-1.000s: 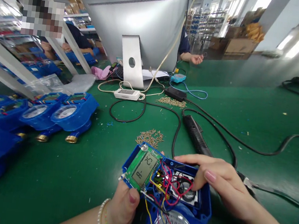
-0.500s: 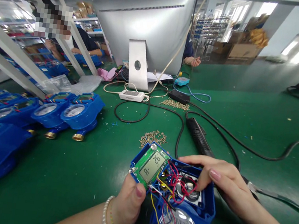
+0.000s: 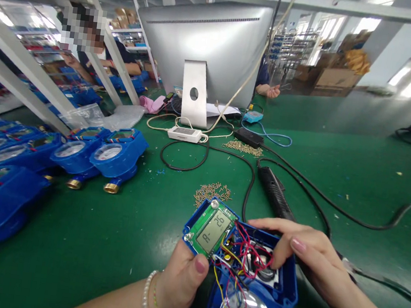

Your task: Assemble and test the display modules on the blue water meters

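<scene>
An opened blue water meter [image 3: 288,289] lies at the bottom centre, with red, yellow and blue wires spilling from it. My left hand [image 3: 180,278] pinches the lower edge of its green LCD circuit board [image 3: 212,229], which reads "A-26" and is tilted up at the meter's left. My right hand [image 3: 307,259] rests over the meter's top right rim. Its fingers are curled, the fingertips pressing into the open compartment among the wires.
Several blue water meters [image 3: 115,155] with brass fittings line the left side. A black electric screwdriver [image 3: 275,195] and its cables lie just beyond my right hand. Piles of small screws [image 3: 212,192] sit ahead. A monitor's back [image 3: 211,49] stands farther off. Other people work behind it.
The display has gone from A-25 to A-26. The view has shifted, so the meter sits slightly right and lower. My hands keep the same hold.
</scene>
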{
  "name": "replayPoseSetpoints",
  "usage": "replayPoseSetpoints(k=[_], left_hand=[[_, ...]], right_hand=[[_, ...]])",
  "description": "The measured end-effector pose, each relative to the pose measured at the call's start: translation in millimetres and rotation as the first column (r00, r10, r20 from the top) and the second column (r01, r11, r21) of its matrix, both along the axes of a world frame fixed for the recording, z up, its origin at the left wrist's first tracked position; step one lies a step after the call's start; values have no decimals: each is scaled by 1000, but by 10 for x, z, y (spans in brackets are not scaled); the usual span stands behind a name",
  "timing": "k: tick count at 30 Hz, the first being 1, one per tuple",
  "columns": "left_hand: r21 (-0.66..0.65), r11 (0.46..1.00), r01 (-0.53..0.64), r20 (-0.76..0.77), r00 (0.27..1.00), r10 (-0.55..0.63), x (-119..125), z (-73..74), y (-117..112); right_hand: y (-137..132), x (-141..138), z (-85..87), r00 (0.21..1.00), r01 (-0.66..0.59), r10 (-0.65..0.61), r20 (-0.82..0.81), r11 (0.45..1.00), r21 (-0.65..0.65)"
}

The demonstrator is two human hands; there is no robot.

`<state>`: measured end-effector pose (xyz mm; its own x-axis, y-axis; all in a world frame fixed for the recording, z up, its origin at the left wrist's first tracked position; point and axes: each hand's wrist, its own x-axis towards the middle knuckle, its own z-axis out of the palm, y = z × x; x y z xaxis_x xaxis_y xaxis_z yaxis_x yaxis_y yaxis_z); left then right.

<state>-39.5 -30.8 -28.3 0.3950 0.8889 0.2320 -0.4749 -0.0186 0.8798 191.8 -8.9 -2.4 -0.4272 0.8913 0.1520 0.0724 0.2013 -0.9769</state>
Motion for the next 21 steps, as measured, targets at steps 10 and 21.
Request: replayPoseSetpoints(k=[10, 21], left_hand=[[23, 1000, -16, -35, 999, 16, -14, 15, 8], [43, 998, -55, -165, 984, 61, -25, 34, 4]], right_hand=[[-8, -4, 5, 1000, 1, -2, -9, 1000, -27], [-1, -19, 14, 1000, 8, -8, -5, 1000, -5]])
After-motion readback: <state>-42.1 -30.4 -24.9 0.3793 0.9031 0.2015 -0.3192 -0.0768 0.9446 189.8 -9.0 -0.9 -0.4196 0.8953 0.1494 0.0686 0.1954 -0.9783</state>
